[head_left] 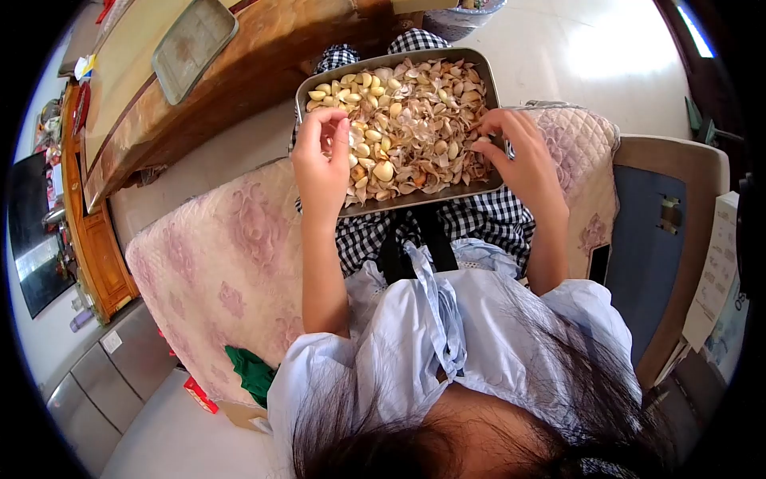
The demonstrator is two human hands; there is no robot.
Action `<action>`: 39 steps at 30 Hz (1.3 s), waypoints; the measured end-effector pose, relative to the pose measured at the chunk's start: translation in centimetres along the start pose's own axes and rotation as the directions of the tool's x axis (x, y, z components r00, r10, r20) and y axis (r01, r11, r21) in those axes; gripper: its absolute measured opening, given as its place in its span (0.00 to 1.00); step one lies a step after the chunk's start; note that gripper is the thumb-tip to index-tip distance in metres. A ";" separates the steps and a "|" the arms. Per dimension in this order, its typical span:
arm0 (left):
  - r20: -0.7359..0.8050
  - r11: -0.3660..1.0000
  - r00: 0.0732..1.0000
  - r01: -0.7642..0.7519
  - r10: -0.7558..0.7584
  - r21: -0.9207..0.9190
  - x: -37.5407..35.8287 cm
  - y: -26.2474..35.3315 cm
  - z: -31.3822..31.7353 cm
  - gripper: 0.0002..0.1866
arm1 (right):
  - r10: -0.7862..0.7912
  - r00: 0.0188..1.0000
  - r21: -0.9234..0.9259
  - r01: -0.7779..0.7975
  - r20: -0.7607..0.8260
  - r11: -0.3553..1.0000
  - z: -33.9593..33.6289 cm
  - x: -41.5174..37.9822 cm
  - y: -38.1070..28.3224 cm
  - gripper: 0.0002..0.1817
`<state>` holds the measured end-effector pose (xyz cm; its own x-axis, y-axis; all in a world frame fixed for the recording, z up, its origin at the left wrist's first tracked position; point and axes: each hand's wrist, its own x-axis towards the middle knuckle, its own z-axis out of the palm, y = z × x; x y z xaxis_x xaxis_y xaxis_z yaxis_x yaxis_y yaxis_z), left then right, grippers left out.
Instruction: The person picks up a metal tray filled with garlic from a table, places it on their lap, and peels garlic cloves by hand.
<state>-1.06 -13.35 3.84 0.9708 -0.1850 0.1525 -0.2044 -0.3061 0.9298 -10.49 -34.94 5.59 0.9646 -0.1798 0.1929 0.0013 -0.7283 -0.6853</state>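
A metal tray (493, 88) full of garlic rests across the lap. Peeled garlic cloves (384, 170) gather toward its left side, while unpeeled cloves and loose papery skins (431, 120) cover the middle and right. Over the left rim is my left hand (321, 156), its index finger and thumb brought together; anything between them is too small to tell. My right hand (523, 156) reaches over the right rim, thumb and index finger closed around what looks like a garlic clove (483, 140).
A wooden table (263, 48) with an empty grey tray (194, 48) on it stands at the upper left. The seat has a quilted floral cover (215, 231), with a green cloth (251, 374) at its edge. A phone (598, 263) lies at the right. A basin (463, 22) sits beyond the knees.
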 end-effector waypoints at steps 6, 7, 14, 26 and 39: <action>0.380 0.886 0.915 -0.282 0.133 0.368 -0.7 -0.4 -1.1 0.04 | 0.083 0.996 0.095 -0.080 -0.026 0.992 0.3 -0.5 -0.2 0.05; 0.456 0.864 0.879 -0.332 0.138 0.377 -0.8 -0.1 -1.3 0.06 | 0.081 0.996 0.095 -0.079 -0.025 0.992 0.6 -0.7 -0.4 0.05; 0.422 0.839 0.905 -0.264 0.045 0.476 -1.5 -1.2 -1.3 0.11 | 0.012 0.996 0.067 -0.018 0.090 0.998 2.2 -1.4 -0.3 0.04; 0.416 0.807 0.907 -0.287 0.056 0.516 -1.2 -1.3 -0.4 0.09 | -0.107 0.986 0.053 0.100 0.132 0.994 2.9 -1.4 -0.7 0.05; 0.358 0.844 0.929 -0.262 0.090 0.468 -1.6 -1.5 -0.3 0.09 | -0.046 0.994 0.178 0.027 0.103 0.984 3.7 -1.2 -0.6 0.05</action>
<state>-2.30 -12.28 2.35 0.8390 -0.5338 0.1056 -0.4857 -0.6472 0.5876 -10.71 -31.83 3.14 0.9856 -0.0765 0.1509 0.0747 -0.6033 -0.7940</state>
